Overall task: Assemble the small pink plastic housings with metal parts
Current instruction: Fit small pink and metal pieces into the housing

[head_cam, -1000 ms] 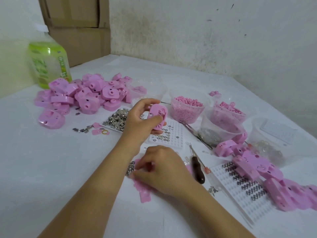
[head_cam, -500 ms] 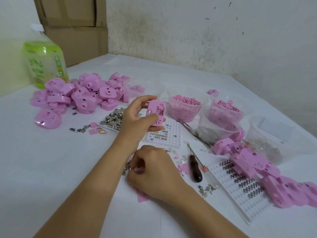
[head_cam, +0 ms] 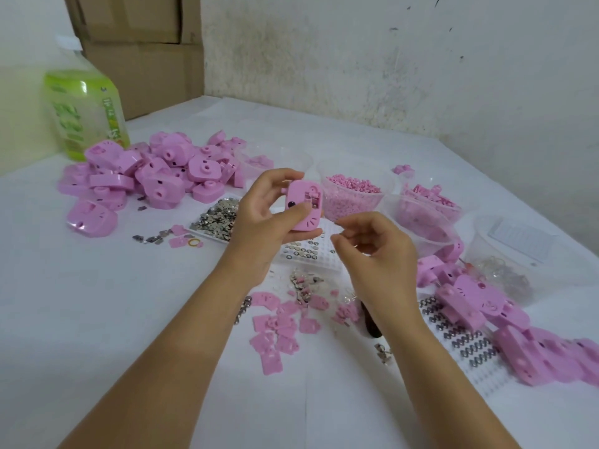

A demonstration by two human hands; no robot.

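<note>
Holds pink housing [head_cam: 303, 205] in left grip [head_cam: 262, 218], fingers curled round it, raised above surface [head_cam: 97, 319]. Has right grip [head_cam: 381, 254] just beside, fingers curled; cannot tell whether pinching anything

1. The left hand [head_cam: 259, 215] holds one pink housing [head_cam: 304, 205] up off the white table [head_cam: 97, 319], thumb pressed across its face.
2. The right hand [head_cam: 379, 251] is just beside it, thumb and forefinger pinched together; whatever is between them is too small to tell.
3. A pile of housings [head_cam: 155, 176] lies at far left, near a green bottle [head_cam: 84, 111].
4. Flat pink plates [head_cam: 278, 332] lie scattered between the forearms.
</note>
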